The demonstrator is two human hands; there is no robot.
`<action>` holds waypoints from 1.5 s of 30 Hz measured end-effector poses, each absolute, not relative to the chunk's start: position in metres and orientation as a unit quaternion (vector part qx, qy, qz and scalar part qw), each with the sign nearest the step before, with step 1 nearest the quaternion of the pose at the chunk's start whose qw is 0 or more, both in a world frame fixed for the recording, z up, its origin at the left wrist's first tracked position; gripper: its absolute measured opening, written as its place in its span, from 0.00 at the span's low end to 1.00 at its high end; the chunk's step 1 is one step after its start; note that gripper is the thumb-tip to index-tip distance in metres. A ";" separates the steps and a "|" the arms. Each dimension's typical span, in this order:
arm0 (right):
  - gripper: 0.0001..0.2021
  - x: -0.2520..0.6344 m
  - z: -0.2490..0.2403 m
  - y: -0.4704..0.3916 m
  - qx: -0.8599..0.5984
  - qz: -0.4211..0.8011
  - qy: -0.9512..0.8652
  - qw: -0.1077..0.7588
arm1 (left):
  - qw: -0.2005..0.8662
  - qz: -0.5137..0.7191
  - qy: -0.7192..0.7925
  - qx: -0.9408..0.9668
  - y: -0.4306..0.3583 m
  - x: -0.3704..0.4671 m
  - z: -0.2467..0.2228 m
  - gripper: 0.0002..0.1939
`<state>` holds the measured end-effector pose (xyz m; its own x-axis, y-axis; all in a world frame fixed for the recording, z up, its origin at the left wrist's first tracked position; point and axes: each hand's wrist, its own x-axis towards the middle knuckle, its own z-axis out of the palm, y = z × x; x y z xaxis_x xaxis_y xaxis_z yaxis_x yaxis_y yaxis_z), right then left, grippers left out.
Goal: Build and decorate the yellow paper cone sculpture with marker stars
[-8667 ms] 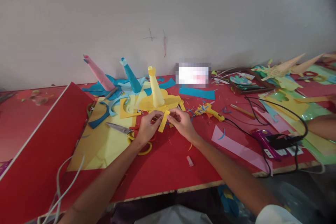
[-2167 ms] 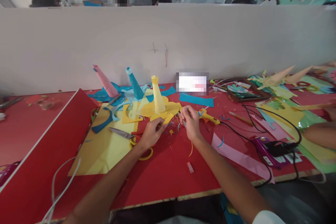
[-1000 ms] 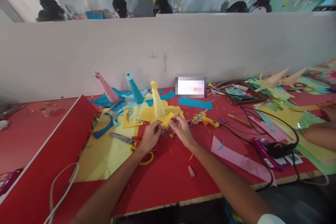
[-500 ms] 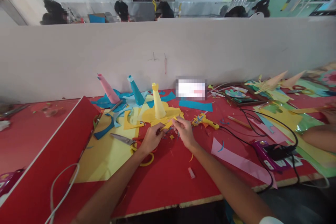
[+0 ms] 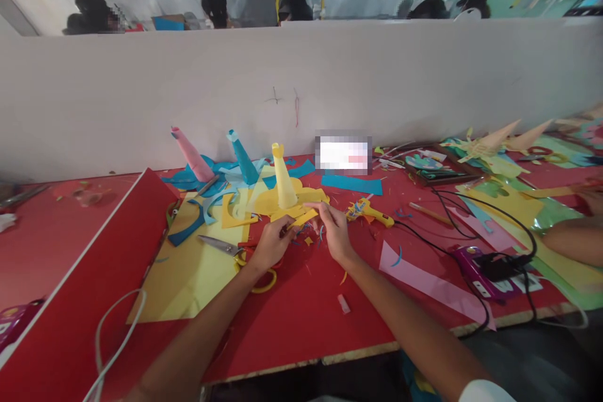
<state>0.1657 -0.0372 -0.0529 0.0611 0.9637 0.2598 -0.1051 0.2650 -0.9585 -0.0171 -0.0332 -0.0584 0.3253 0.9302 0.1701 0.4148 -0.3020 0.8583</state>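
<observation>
A small yellow paper piece is pinched in my left hand. My right hand is at the piece's right end, thumb and forefinger apart, the other fingers curled; whether it touches the paper is hard to tell. Just behind my hands a pale yellow paper cone stands on a yellow scalloped paper base. Scissors with yellow and red handles lie partly beneath my left wrist. A yellow glue gun rests to the right of my right hand.
Pink and teal paper cones stand at back left. A red upright panel borders the left. Right are a pink strip, a purple power box with black cables, and another person's arm. A white partition runs behind.
My right hand's forefinger and thumb have spread from their pinch near the yellow paper piece. My left hand still holds it. The view has tilted slightly.
</observation>
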 end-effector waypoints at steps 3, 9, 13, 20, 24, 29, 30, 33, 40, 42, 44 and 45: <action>0.27 0.164 -0.056 -0.036 -0.407 0.465 -0.503 0.605 | 0.379 0.371 0.464 0.710 -0.032 -0.018 -0.060 0.20; 0.27 0.165 -0.055 -0.037 -0.438 0.440 -0.550 0.559 | 0.399 0.328 0.431 0.740 -0.035 -0.016 -0.055 0.19; 0.26 0.168 -0.049 -0.038 -0.461 0.390 -0.542 0.585 | 0.407 0.333 0.422 0.739 -0.038 -0.015 -0.052 0.18; 0.27 0.177 -0.049 -0.032 -0.475 0.366 -0.519 0.609 | 0.369 0.383 0.460 0.711 -0.035 -0.017 -0.058 0.15; 0.27 0.193 -0.049 -0.027 -0.505 0.248 -0.504 0.656 | 0.390 0.391 0.467 0.691 -0.034 -0.018 -0.059 0.16; 0.27 0.209 -0.052 -0.021 -0.549 0.099 -0.560 0.613 | 0.252 0.347 0.533 0.730 -0.026 -0.030 -0.055 0.13; 0.26 0.212 -0.053 -0.020 -0.555 0.063 -0.599 0.575 | 0.207 0.323 0.562 0.733 -0.024 -0.033 -0.054 0.13; 0.18 0.217 -0.057 -0.015 -0.562 -0.026 -0.718 0.410 | 0.091 0.240 0.635 0.729 -0.021 -0.039 -0.050 0.17; 0.15 0.218 -0.071 -0.012 -0.586 -0.092 -0.775 0.218 | 0.027 0.289 0.630 0.720 -0.026 -0.039 -0.042 0.15; 0.15 0.217 -0.075 -0.014 -0.583 -0.088 -0.781 0.207 | 0.030 0.303 0.622 0.722 -0.027 -0.038 -0.041 0.14; 0.14 0.217 -0.078 -0.015 -0.581 -0.082 -0.785 0.200 | 0.034 0.306 0.617 0.724 -0.029 -0.036 -0.040 0.14; 0.13 0.218 -0.079 -0.016 -0.580 -0.079 -0.786 0.198 | 0.035 0.307 0.616 0.725 -0.029 -0.036 -0.040 0.14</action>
<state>0.2176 -0.0158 -0.0791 -0.2487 0.8807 0.4032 0.9435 0.3143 -0.1047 -0.0357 -0.0293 -0.0400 0.0543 0.9142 0.4015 0.8714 -0.2398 0.4281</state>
